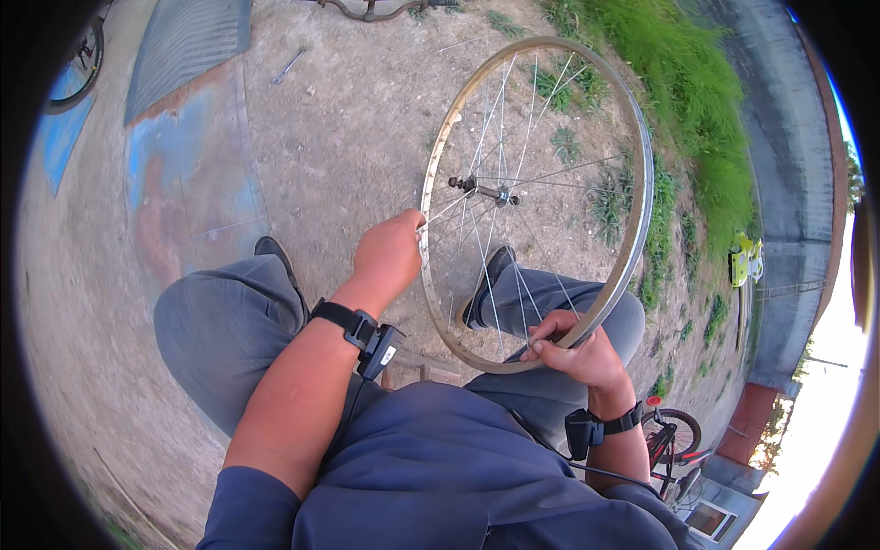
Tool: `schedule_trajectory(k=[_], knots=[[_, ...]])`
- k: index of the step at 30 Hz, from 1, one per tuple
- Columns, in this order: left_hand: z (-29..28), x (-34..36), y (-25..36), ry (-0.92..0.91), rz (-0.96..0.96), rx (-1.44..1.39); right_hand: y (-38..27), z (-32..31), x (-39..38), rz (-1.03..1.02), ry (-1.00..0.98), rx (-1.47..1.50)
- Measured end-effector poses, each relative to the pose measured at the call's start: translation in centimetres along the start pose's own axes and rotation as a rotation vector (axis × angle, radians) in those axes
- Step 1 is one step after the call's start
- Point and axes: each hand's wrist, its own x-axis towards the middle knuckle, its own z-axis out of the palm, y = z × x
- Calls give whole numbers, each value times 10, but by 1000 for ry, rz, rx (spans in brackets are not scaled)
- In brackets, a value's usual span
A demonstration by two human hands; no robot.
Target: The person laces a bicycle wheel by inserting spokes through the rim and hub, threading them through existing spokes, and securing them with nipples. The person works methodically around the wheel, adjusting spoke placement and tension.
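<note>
A bare bicycle wheel (643, 197), without a tire, stands tilted in front of me over my lap. Its rim is worn and dull, and thin spokes run to a metal hub (493, 194) with its axle showing. My left hand (390, 252) is closed at the rim's left side, where a spoke meets it; the fingertips are partly hidden, so I cannot tell whether they pinch rim or spoke. Down at the near edge, my right hand (579, 353) grips the rim, thumb and fingers around it. Some spokes look loose or unevenly spaced.
On the dirt ahead lies a wrench (290, 67), left of the wheel. A corrugated sheet (188, 55) and a blue-stained panel (197, 165) are at the left. Handlebars (370, 13) show at the top. Grass (678, 82) grows along a wall; a bicycle (674, 440) stands at lower right.
</note>
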Motion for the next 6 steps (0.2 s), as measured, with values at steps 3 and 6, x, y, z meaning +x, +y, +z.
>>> schedule_trajectory(k=[3,6], knots=[[-1,1,2,2,0,4,0,1,0,39,-1,14],[-1,2,1,11,13,2,1,2,0,48,-6,14]])
